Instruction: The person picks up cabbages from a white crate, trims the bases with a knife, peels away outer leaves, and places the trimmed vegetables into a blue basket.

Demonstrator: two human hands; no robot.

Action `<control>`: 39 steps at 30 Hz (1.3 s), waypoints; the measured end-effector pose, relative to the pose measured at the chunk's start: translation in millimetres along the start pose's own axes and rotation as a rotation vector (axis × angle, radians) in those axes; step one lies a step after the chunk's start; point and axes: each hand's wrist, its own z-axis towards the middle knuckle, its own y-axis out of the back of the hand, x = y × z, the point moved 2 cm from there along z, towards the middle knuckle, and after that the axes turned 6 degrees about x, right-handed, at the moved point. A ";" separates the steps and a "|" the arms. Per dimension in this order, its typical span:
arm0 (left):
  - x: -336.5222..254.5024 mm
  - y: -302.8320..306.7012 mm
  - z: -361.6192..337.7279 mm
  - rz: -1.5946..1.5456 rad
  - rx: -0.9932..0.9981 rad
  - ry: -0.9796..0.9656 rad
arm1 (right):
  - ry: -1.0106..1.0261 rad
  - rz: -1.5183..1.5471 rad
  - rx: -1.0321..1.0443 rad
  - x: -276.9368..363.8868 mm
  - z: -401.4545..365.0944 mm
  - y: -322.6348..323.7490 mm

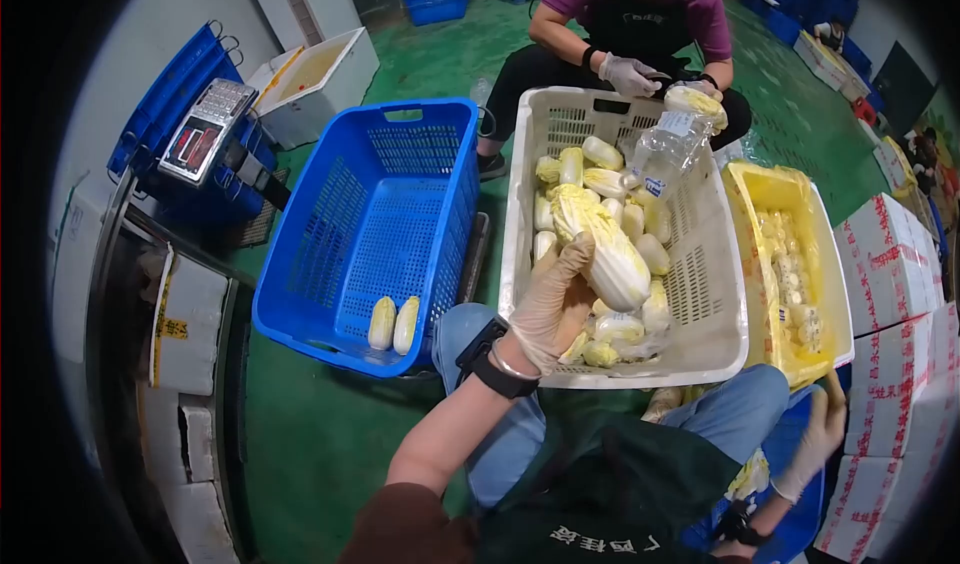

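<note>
Over the white perforated plastic crate, at centre, a long pale yellow-green napa cabbage is clasped by the gloved left hand. At four o'clock the gloved right hand hangs low; its grip cannot be told. At nine o'clock, a blue plastic basket holds two wrapped cabbages.

Pale yellow-green napa cabbage, held tilted, above white crate

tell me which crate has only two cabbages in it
The blue crate: just two cabbages lie at its near end, while the white crate beside it is piled with many.
</note>
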 end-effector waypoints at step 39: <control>-294.9 504.9 -168.0 1.094 -1.082 1.103 | 0.223 -0.830 0.702 -287.4 113.8 -367.5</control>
